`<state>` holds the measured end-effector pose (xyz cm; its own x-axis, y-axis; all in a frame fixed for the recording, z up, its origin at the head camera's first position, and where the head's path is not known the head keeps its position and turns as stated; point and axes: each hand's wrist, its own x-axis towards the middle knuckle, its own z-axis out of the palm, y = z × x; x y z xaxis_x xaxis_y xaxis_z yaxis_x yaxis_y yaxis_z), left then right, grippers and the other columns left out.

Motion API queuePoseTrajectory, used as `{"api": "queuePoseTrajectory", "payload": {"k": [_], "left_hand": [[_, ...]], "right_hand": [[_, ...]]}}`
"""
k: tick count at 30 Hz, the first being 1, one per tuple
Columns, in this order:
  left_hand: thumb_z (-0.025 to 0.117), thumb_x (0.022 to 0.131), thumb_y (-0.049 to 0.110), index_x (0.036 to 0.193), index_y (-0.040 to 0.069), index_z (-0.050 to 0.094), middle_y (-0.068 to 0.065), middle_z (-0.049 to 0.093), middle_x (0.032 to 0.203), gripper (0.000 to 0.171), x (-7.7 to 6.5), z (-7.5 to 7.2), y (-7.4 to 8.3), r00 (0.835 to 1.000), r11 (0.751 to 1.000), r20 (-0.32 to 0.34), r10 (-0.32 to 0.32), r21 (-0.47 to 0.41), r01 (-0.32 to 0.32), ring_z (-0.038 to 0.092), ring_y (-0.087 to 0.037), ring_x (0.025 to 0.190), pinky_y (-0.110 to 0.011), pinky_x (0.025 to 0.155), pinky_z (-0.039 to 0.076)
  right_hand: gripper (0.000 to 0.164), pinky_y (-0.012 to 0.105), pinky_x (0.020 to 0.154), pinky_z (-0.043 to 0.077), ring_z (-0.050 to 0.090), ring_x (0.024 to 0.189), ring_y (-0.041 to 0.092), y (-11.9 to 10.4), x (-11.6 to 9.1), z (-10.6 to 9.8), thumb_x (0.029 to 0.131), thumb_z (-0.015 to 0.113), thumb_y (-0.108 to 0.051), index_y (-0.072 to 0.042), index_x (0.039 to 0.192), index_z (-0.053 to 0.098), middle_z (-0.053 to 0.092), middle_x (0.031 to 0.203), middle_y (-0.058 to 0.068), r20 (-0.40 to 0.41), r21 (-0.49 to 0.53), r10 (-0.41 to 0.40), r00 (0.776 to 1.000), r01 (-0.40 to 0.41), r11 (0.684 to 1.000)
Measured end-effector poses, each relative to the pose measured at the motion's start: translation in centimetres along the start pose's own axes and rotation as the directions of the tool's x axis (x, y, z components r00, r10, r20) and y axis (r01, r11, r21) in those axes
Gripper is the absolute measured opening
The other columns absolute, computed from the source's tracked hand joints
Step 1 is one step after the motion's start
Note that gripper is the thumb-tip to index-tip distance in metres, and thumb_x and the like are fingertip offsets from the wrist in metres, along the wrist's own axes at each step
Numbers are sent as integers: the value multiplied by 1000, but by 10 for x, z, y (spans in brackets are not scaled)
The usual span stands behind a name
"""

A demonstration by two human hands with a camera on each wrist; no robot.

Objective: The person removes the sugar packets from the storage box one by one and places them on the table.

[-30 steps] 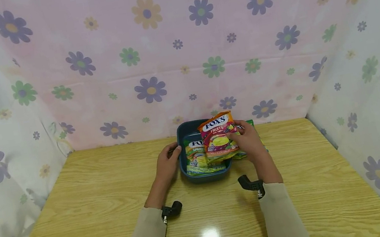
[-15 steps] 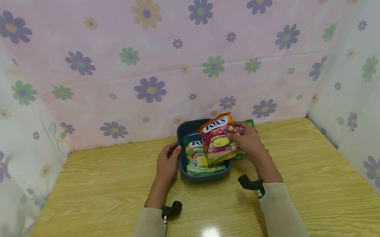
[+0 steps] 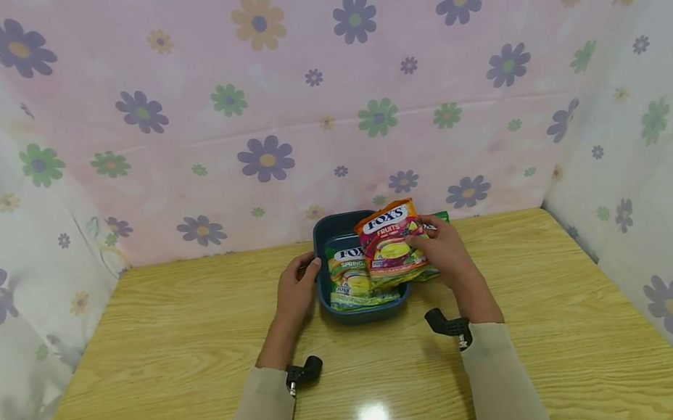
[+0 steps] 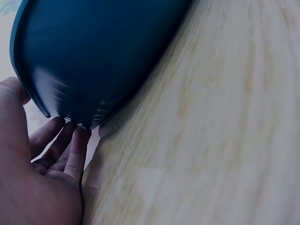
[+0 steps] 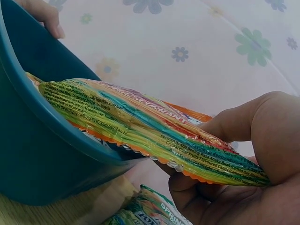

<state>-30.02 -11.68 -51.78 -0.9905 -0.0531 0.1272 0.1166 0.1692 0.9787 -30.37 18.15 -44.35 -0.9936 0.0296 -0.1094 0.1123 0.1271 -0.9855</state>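
A dark blue-green plastic tub (image 3: 369, 316) stands on the table near the back. My left hand (image 3: 296, 288) holds its left side; in the left wrist view the thumb is at the rim and the fingertips touch the outer wall. Inside lies a green Fox's Spring candy bag (image 3: 346, 286). With thumb and fingers my right hand (image 3: 446, 251) pinches the right side of an orange and red Fox's Fruits candy bag (image 3: 386, 257). That bag is tilted over the tub's right rim, partly covering the Spring bag. In the right wrist view its lower edge (image 5: 70, 105) overlaps the tub's opening.
Another green Spring candy bag (image 5: 154, 208) lies on the table just right of the tub, mostly hidden behind my right hand in the head view. The wooden table (image 3: 195, 320) meets a flowered cloth backdrop (image 3: 333, 188) close behind the tub.
My right hand and the Fruits candy bag have shifted slightly to the right. The left hand, the tub and the Spring bag inside it have stayed in place.
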Motion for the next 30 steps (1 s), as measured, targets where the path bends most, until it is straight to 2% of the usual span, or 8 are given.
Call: {"api": "queuePoseTrajectory", "payload": {"k": [8, 18, 30], "left_hand": [[63, 108, 33, 145, 5, 63, -17, 64, 142, 46, 1, 1, -1, 1000, 1000, -6, -3, 9, 3, 64, -33, 126, -49, 106, 51], [63, 108, 33, 144, 4, 63, -17, 64, 142, 47, 1, 0, -2, 1000, 1000, -9, -4, 0, 4, 64, -33, 126, -49, 107, 50], [62, 109, 34, 147, 7, 61, -16, 63, 144, 47, 0, 0, -2, 1000, 1000, 8, -11, -8, 11, 63, -32, 127, -50, 106, 51]], "right_hand": [[66, 26, 79, 60, 67, 108, 24, 0, -1, -8, 107, 64, -18, -8, 165, 35, 53, 148, 25, 12, 18, -8, 1000, 7, 1000], [65, 31, 86, 62, 64, 121, 34, 1, -1, -12, 107, 64, -19, -7, 164, 36, 53, 149, 24, 15, 29, 24, 1000, -24, 999], [65, 28, 85, 61, 63, 122, 33, 3, 0, -16, 108, 63, -18, -6, 165, 34, 51, 151, 25, 17, 33, 31, 999, -32, 999]]}}
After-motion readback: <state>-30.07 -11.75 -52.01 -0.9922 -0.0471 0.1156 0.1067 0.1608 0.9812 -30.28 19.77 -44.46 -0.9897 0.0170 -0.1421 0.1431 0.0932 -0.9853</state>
